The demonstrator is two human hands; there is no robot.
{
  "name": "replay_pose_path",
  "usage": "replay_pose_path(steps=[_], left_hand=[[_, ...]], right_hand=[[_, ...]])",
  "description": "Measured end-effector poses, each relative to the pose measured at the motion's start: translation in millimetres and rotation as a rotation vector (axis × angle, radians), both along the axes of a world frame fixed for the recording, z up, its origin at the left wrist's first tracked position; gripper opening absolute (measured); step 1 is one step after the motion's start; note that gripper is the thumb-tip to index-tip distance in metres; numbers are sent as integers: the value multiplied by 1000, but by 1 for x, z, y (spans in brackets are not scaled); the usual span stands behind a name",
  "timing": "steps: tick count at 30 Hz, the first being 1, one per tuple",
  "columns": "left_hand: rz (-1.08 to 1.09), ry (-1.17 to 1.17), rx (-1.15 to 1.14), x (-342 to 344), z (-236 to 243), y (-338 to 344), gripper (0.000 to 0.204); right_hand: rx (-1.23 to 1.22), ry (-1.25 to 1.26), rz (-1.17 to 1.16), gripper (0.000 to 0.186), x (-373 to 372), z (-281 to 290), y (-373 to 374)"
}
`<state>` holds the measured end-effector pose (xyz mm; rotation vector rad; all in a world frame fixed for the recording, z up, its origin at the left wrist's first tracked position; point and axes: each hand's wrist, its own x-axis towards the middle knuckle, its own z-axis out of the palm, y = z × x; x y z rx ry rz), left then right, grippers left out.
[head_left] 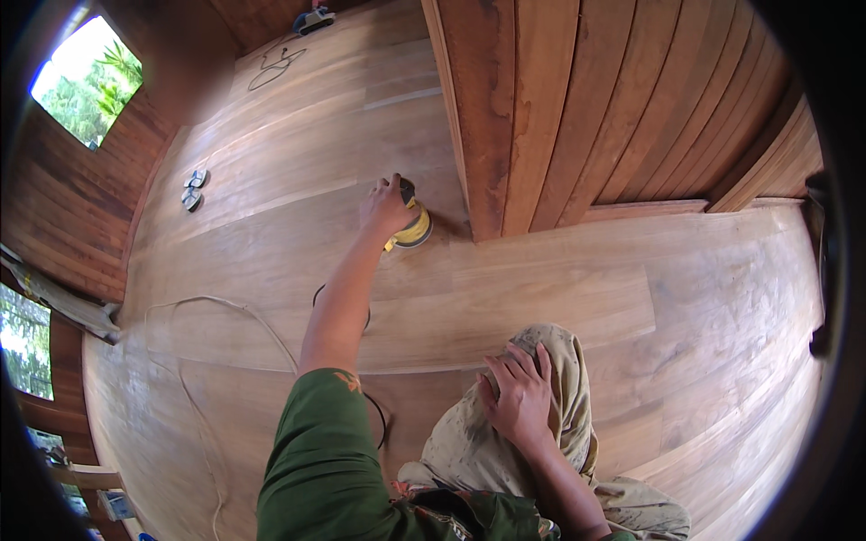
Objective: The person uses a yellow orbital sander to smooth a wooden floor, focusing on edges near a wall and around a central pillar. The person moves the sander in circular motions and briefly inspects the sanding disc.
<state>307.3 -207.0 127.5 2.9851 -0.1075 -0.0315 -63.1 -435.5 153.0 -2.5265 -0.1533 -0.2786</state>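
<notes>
"What is being shown at the far left?"

"Daylight is being let in by a window (88, 81) set in a plank wall (81, 180). To the right of it, a pair of sandals (193, 191) is being supported by the wooden floor (271, 207), and nearer, a pale cord (212, 298) is being spread in a loose loop."

"And the left hand (386, 209)?"

"It is being kept curled, closed over the top of a yellow and black sander (415, 228); the exact finger placement is being partly hidden by the hand itself. The arm is being held outstretched."

"Where is the sander being held?"

"On the floor, ahead of the body, just beside the near edge of a wooden partition (577, 108). Part of a black cord (382, 424) is being covered by the left arm."

"Is anything being gripped by the right hand (521, 401)?"

"A grip is not being shown. The hand is being rested on the knee of stained khaki trousers (573, 388), its fingers being held open, loosely spread and slightly bent."
</notes>
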Motion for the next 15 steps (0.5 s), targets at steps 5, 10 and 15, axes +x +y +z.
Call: replay_pose_path(steps=[5,10,15], left_hand=[[-23,1,20,0,3,-19,92],[-47,-7,17,0,-2,-33,89],[-74,-34,-2,-3,-4,-42,88]], right_hand=[[13,-6,2,32,1,1,-1],[24,-7,-9,32,0,0,-1],[14,-14,-10,32,-1,-1,-2]])
